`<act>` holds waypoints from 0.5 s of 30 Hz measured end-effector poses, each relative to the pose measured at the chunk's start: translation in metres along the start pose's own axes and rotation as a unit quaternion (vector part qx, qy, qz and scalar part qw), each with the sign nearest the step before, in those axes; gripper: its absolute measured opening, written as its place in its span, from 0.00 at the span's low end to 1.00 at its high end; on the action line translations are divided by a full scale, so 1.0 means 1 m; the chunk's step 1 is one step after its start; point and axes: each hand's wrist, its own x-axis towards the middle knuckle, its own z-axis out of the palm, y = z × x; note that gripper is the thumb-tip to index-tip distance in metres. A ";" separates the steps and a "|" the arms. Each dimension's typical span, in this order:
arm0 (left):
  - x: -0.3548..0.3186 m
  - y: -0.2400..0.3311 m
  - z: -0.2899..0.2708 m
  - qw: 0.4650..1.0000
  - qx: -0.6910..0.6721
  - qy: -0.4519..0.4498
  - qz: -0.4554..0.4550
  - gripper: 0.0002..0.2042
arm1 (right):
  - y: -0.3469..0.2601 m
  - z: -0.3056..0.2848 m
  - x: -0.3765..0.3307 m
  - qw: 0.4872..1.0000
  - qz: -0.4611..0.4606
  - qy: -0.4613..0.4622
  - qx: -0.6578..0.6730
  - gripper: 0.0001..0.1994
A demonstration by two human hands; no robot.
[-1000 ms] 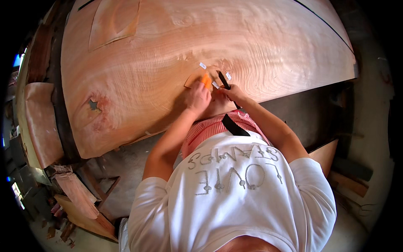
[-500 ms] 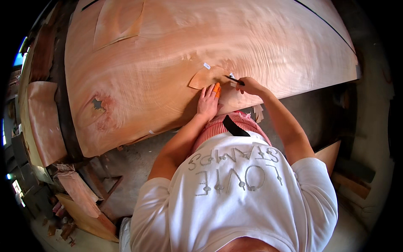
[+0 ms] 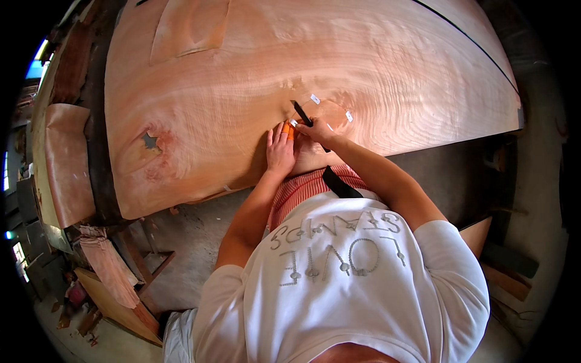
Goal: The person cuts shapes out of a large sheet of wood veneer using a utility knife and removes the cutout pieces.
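Observation:
A large pale-pink wood veneer sheet [image 3: 230,97] spreads out in front of me. Near its front edge lies a rounded veneer patch [image 3: 331,114], with small white tape pieces [image 3: 349,116] at its rim. My left hand [image 3: 281,151] rests flat at the patch's left side, fingers stretched out, with orange wrapping on the fingers nearest the patch. Just right of it, my right hand [image 3: 316,130] is closed round a slim black knife [image 3: 299,110], whose slanted end points away from me. Its fingers partly cover the patch, and a bit of white tape shows between the hands.
To the left, the sheet has a ragged hole with a reddish rim [image 3: 163,143]. A loose veneer piece [image 3: 190,30] lies at the far left of it. Another veneer sheet [image 3: 68,163] stands beyond the dark gap at left. Wood boards [image 3: 115,305] lean below.
My right hand has moved left with the knife, from the patch's right side to next to my left hand. The left hand has shifted slightly left, and white tape now shows by its fingers.

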 end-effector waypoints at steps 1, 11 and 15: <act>0.006 0.003 -0.003 1.000 -0.014 0.005 -0.013 0.26 | 0.021 -0.002 0.014 0.999 0.003 0.022 -0.030 0.15; 0.013 -0.005 -0.014 0.999 -0.020 -0.009 0.031 0.24 | 0.015 0.006 0.015 0.994 0.015 0.064 -0.088 0.14; 0.012 -0.004 -0.001 0.998 0.035 -0.053 0.020 0.27 | 0.001 -0.007 0.001 0.994 0.038 0.001 -0.104 0.15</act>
